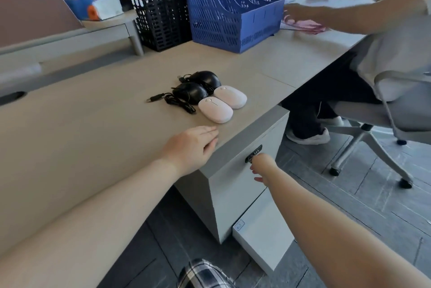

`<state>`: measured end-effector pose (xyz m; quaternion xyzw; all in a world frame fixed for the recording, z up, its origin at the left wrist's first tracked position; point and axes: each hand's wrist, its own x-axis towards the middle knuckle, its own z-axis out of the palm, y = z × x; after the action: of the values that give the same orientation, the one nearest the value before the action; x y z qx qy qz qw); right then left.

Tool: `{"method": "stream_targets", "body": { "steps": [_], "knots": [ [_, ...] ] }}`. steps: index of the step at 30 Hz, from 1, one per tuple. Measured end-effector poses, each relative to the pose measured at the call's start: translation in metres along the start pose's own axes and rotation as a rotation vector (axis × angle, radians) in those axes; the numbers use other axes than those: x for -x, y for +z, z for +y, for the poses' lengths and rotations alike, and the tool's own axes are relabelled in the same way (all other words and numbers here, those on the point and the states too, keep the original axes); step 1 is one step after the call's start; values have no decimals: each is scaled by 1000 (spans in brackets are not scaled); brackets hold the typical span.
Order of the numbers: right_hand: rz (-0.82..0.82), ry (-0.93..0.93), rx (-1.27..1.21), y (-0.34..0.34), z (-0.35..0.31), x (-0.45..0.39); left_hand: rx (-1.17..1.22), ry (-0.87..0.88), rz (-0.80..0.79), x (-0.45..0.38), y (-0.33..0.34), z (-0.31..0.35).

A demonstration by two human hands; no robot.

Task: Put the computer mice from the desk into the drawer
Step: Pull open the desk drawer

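Observation:
Several computer mice lie together near the desk's [93, 129] front edge: two white ones, the near white mouse [215, 110] and the far white mouse [230, 96], and behind them two black corded ones, the near black mouse [190, 92] and the far black mouse [206, 78], with their cables coiled to the left. My left hand [192, 146] rests flat on the desk edge, just short of the near white mouse, holding nothing. My right hand [262, 167] reaches to the upper drawer front [235, 185] of the grey cabinet, fingers curled just below its black lock [253, 153]. The lower drawer [258, 236] stands slightly out.
A blue file rack [228, 5] and black file racks [158, 8] stand at the desk's back. Another person [373, 38] sits to the right on a wheeled chair [373, 131], hands on pink papers [305, 25]. A tissue box [102, 5] sits on a raised shelf at back left.

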<state>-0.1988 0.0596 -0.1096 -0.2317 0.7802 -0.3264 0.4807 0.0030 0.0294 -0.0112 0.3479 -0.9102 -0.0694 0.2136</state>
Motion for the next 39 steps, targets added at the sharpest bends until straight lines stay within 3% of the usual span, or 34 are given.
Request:
{"method": "stream_targets", "body": {
  "steps": [7, 9, 11, 12, 14, 15, 20, 29, 39],
  "knots": [
    [-43, 124, 187, -24, -6, 7, -17, 8, 8, -3, -1, 0],
    [126, -40, 413, -30, -3, 10, -32, 11, 0, -1, 0, 1],
    [403, -335, 640, -33, -1, 22, -68, 11, -15, -2, -1, 3],
    [467, -499, 683, -32, 0, 25, -89, -9, -45, -3, -3, 6],
    [414, -744, 762, -28, 1, 28, -135, -60, -153, -5, -6, 12],
    [354, -775, 820, -26, 0, 28, -156, -98, -223, -5, -8, 15],
    [244, -669, 957, -31, -9, 31, -231, -174, -417, -5, -20, 33],
    [126, -479, 1208, -58, -2, 54, -297, -147, -509, 7, -35, 44],
    [201, -338, 1287, -100, 25, 91, -333, -170, -547, 9, -39, 66]
  ]
}}
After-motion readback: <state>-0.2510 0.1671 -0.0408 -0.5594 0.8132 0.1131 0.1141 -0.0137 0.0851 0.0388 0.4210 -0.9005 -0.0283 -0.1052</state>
